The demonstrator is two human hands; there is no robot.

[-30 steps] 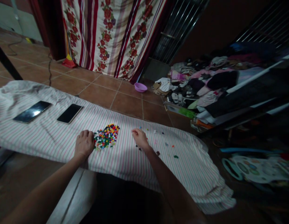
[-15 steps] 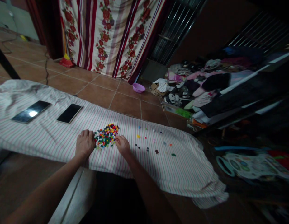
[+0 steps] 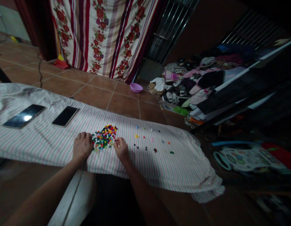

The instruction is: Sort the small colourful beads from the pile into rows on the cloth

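A heap of small coloured pieces (image 3: 105, 137) lies on a striped cloth (image 3: 126, 125). My left hand (image 3: 82, 146) rests on the cloth against the heap's left edge, palm down with the fingers laid out. At the heap's right edge my right hand (image 3: 120, 148) is pinched, with a tiny dark piece at its fingertips. Further right, small groups sorted by colour are spread out, among them yellow pieces (image 3: 136, 136), dark pieces (image 3: 146, 148), a brown group (image 3: 155, 150) and a green group (image 3: 171, 152).
Two dark-screened devices, a tablet (image 3: 24, 116) and a phone (image 3: 65, 116), lie on the cloth's left part. Beyond it are a purple basin (image 3: 136, 88) on the tiled floor and a pile of clothes (image 3: 194, 78).
The right hand's fingertips have drawn slightly back from the heap, and a dark piece now shows between them. The whole view has shifted a little; the left hand stays beside the heap.
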